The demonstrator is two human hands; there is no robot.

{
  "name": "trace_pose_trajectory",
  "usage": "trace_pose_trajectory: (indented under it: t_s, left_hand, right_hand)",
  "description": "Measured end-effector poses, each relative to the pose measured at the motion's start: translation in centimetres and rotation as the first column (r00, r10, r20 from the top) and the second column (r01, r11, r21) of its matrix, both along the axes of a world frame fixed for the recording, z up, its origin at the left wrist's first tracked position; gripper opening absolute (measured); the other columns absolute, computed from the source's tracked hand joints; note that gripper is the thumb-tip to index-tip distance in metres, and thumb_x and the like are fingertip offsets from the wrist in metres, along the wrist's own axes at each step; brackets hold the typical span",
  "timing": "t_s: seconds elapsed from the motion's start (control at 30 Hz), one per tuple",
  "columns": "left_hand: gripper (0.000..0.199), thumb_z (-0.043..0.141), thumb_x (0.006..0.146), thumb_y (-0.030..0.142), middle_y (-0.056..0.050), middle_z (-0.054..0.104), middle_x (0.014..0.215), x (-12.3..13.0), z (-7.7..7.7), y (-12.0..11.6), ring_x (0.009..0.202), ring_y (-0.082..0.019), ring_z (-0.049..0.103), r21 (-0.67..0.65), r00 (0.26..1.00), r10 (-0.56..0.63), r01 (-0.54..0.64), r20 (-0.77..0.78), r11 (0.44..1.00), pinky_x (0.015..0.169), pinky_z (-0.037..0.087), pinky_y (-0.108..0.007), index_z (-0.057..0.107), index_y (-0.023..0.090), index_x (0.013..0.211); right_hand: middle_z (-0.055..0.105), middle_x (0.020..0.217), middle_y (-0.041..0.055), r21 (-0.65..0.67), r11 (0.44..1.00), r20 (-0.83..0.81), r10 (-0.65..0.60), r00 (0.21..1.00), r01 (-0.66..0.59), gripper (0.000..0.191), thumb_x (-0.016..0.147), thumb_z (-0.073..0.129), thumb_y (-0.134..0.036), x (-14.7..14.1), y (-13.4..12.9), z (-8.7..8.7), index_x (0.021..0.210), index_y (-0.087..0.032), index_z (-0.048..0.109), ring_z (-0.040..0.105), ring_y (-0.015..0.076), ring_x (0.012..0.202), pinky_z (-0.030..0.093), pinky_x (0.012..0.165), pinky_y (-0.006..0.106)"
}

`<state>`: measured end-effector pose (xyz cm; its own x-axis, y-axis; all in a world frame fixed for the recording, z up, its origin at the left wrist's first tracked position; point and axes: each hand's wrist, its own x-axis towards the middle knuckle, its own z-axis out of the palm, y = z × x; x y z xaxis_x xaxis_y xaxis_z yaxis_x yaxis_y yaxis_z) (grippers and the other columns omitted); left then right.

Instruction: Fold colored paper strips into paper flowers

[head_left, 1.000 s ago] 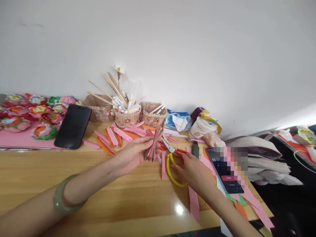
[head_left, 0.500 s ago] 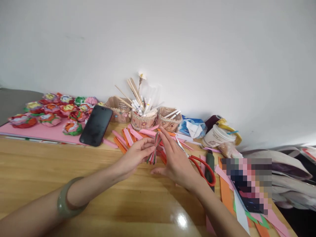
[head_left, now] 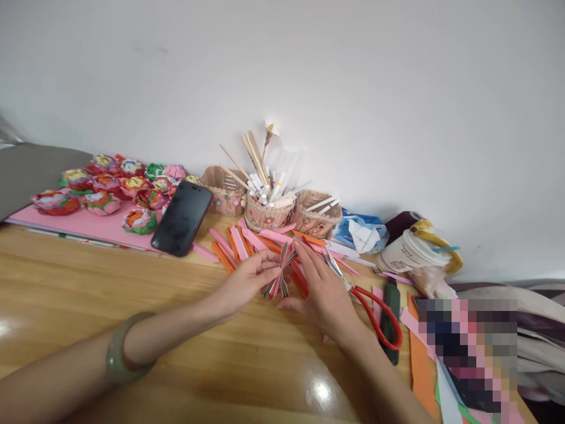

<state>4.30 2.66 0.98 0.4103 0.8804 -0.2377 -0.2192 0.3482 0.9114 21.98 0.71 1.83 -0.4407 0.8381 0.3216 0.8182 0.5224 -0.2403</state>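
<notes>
scissors [head_left: 348, 286] laid down, pleated paper [head_left: 285, 261] near-vertical in view, leaning right.

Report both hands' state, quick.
Left hand: closed, pinching the folded paper bundle near its middle.
Right hand: open, beside the bundle; whether it touches cannot be told.

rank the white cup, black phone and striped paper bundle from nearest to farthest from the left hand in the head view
1. Striped paper bundle: pinched in the left hand.
2. Black phone: to that hand's left, farther back.
3. White cup: well to the right, beyond the right hand.
</notes>
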Motion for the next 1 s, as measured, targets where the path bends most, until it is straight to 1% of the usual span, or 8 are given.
trace_pose_trajectory:
  t_s: [0.2,0.33,0.43,0.6,0.73,0.83,0.93,1.0]
  left_hand:
    - [0.027,0.063,0.075,0.031,-0.004,0.061,0.086,0.1,0.6,-0.1,0.08,-0.015,0.056,0.006,0.999,0.017,-0.017,-0.035,1.0,0.073,0.041,-0.028,0.055,0.015,0.095]
    - [0.024,0.065,0.073,0.027,-0.004,0.061,0.093,0.5,0.6,-0.6,0.091,-0.017,0.056,0.002,1.0,-0.004,0.004,0.025,1.0,0.08,0.042,-0.029,0.054,0.016,0.092]
    - [0.021,0.064,0.074,0.026,-0.005,0.06,0.099,0.6,0.6,-0.9,0.096,-0.017,0.055,0.01,0.999,-0.02,0.02,0.039,1.0,0.082,0.043,-0.03,0.053,0.017,0.09]
    - [0.027,0.064,0.075,0.024,-0.007,0.057,0.11,0.4,0.5,-0.8,0.099,-0.018,0.057,0.027,0.998,-0.055,0.055,-0.01,0.998,0.081,0.046,-0.029,0.05,0.018,0.097]
    - [0.068,0.068,0.071,0.02,-0.009,0.037,0.139,-0.1,0.4,-0.3,0.12,-0.022,0.047,0.191,0.994,-0.113,0.111,-0.001,0.975,0.094,0.043,-0.036,0.034,0.03,0.129]
    - [0.086,0.074,0.064,0.022,-0.006,0.01,0.152,-0.8,0.9,0.1,0.129,-0.031,0.036,0.282,0.963,-0.214,0.254,-0.166,0.925,0.084,0.05,-0.042,0.028,0.039,0.136]
    - [0.091,0.077,0.06,0.025,-0.005,0.016,0.151,-1.2,1.4,0.3,0.137,-0.03,0.019,0.427,0.906,-0.191,0.353,-0.377,0.832,0.104,0.033,-0.049,0.03,0.038,0.137]
    - [0.099,0.078,0.059,0.03,-0.005,0.017,0.151,-1.3,1.3,0.3,0.138,-0.03,0.015,0.464,0.866,-0.149,0.392,-0.477,0.794,0.11,0.021,-0.05,0.022,0.038,0.14]
  right_hand:
    - [0.061,0.117,0.0133,0.104,0.994,0.002,-0.044,0.999,0.043,0.046,0.078,0.059,-0.023,-0.1,-0.4,0.6,0.122,-0.016,0.048,0.056,0.0265,0.107,0.049,0.087,0.043]
    - [0.063,0.105,0.0113,0.193,0.98,0.003,-0.055,0.998,0.053,0.022,0.077,0.058,-0.021,-1.2,-0.6,0.7,0.098,-0.017,0.059,0.054,0.027,0.105,0.047,0.087,0.043]
    - [0.064,0.104,0.0103,0.243,0.97,0.012,-0.012,1.0,0.009,0.017,0.08,0.056,-0.021,-1.5,-0.6,0.5,0.096,-0.017,0.059,0.053,0.0254,0.105,0.045,0.09,0.042]
    - [0.067,0.094,0.0059,0.217,0.975,0.019,0.051,0.999,-0.054,0.009,0.087,0.05,-0.018,-1.0,-0.6,0.4,0.093,-0.017,0.057,0.058,0.02,0.092,0.046,0.08,0.033]
    - [0.067,0.081,0.0039,0.182,0.982,0.021,0.038,0.999,-0.041,0.012,0.091,0.044,-0.019,-0.6,-0.7,0.1,0.089,-0.017,0.056,0.06,0.0171,0.076,0.044,0.064,0.028]
    - [0.067,0.083,0.0057,0.145,0.988,0.044,0.045,0.998,-0.051,0.017,0.093,0.039,-0.019,-0.4,-0.8,0.0,0.097,-0.016,0.055,0.059,0.0174,0.074,0.043,0.061,0.027]
    - [0.065,0.098,0.0115,0.141,0.987,0.076,0.066,0.995,-0.076,0.024,0.092,0.037,-0.018,-0.4,-0.9,0.2,0.109,-0.012,0.053,0.058,0.0209,0.086,0.046,0.069,0.03]
    - [0.065,0.096,0.0116,0.152,0.986,0.083,0.059,0.995,-0.071,0.024,0.092,0.037,-0.017,-0.4,-0.9,0.3,0.109,-0.011,0.053,0.056,0.0217,0.085,0.045,0.069,0.031]
